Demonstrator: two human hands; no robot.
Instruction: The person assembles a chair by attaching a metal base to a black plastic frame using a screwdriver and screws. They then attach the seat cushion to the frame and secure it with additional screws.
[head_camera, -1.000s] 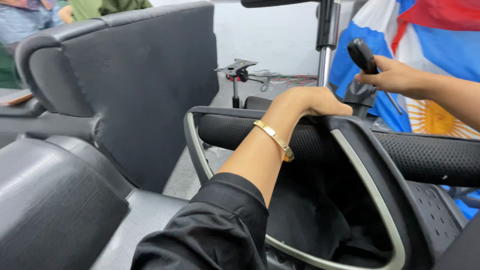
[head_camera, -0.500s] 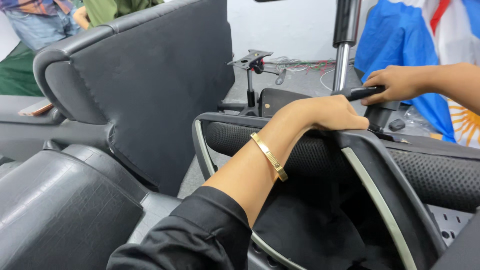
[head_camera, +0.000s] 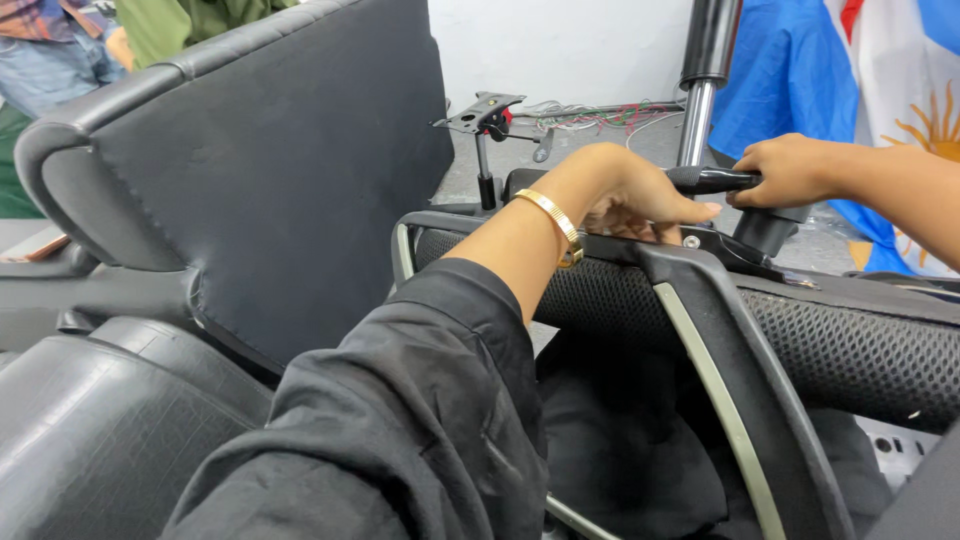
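My left hand (head_camera: 625, 190), with a gold bracelet at the wrist and a black sleeve, rests fingers curled over the top edge of a black mesh chair frame (head_camera: 800, 330) with a pale trim strip. My right hand (head_camera: 790, 170) grips a black lever handle (head_camera: 700, 180) on the chair mechanism (head_camera: 770, 235) mounted on that frame. A chrome gas lift cylinder (head_camera: 700, 90) rises just behind the lever.
A black leather chair back (head_camera: 270, 170) stands at the left, with another padded seat part (head_camera: 90, 430) below it. A loose metal bracket (head_camera: 485, 115) and coloured wires lie on the grey floor. A blue, white and yellow cloth (head_camera: 850, 70) hangs at the right. People stand at the top left.
My right hand came down with the lever from upright to level and now sits close to my left hand. The view moved closer and my left hand slid right along the frame.
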